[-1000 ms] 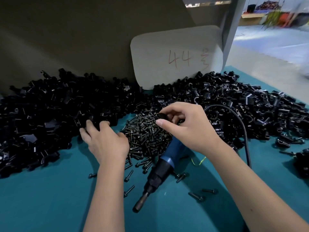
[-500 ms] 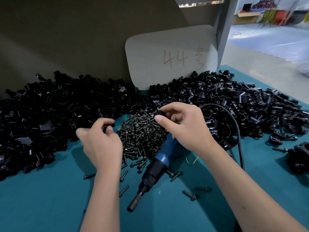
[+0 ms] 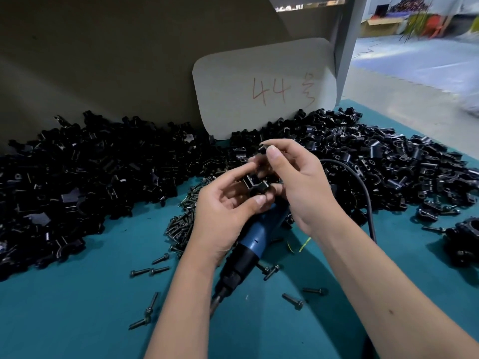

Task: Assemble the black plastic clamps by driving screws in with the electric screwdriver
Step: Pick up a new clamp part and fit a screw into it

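Left hand: fingers curled, pinching a black clamp half between thumb and fingertips. Right hand: thumb and forefinger pinch a smaller black piece, just above and slightly beyond the clamp half; its lower fingers touch that half. Mating looks like a short downward move. Electric screwdriver lies directly under both hands, long axis running toward the body, bit nearest the wearer. Screw heap lies just left of it, nearer the left hand
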`<state>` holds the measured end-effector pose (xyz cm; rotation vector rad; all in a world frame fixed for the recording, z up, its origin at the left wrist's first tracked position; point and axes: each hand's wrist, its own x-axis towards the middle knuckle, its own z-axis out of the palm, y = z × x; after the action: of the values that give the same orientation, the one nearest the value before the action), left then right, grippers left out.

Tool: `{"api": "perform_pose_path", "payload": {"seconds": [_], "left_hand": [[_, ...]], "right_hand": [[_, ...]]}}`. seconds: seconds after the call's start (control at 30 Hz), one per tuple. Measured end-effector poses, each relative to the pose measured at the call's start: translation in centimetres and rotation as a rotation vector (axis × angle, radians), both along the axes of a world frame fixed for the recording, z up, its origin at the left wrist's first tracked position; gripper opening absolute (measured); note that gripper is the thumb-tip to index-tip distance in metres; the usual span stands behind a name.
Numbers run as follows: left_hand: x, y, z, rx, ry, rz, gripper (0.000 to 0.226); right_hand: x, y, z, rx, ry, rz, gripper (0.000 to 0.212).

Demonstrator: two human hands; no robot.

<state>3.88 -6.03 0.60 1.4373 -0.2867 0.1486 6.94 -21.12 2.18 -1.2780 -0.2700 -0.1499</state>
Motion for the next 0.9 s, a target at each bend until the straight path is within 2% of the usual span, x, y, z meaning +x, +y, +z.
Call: {"api": "perform_pose_path", "payload": {"seconds": [0.1,0.17,0.33,0.4,0.43,0.53,0.63,0.7,0.9], "left_hand": [[0.3,-0.3,0.0,-0.024,0.047,0.171,0.018],[0.5,-0.2,-0.2,-0.022,0.075,0.240,0.008],[0.7,-1.1,-0.3,-0.149,0.156,0.371,0.012],[0.7,-1.5,-0.2,-0.117,0.132,0.384,0.014],[0.7,-1.7,-0.1,-0.096,0.123,0.379,0.016],[0.5,-1.7,0.2,-0.206,0.130,0.365,0.021],[0.2,-1.2,0.5,-0.346,0.197,0.315,0.021],[0.2,-1.1,0.5,-0.369,0.244,0.261,0.018],[-0.2,-1.4,1.0,-0.514,0.278,-0.022,0.030]], "right_hand": [[0.0,0.2,0.1,0.101,0.046,0.068,0.014],[0.0,0.0,0.4,0.172,0.092,0.118,0.020],[-0.4,-0.2,1.1,0.293,0.194,0.250,0.044],[-0.5,0.0,1.0,0.302,0.215,0.255,0.060],[-0.5,0.1,1.0,0.310,0.220,0.254,0.061],[-0.5,0.1,1.2,0.347,0.214,0.273,0.042],[-0.5,0.0,1.2,0.305,0.190,0.246,0.035],[-0.4,0.0,1.2,0.263,0.149,0.199,0.030],[-0.2,-0.8,1.7,0.168,0.071,0.041,0.018]]}}
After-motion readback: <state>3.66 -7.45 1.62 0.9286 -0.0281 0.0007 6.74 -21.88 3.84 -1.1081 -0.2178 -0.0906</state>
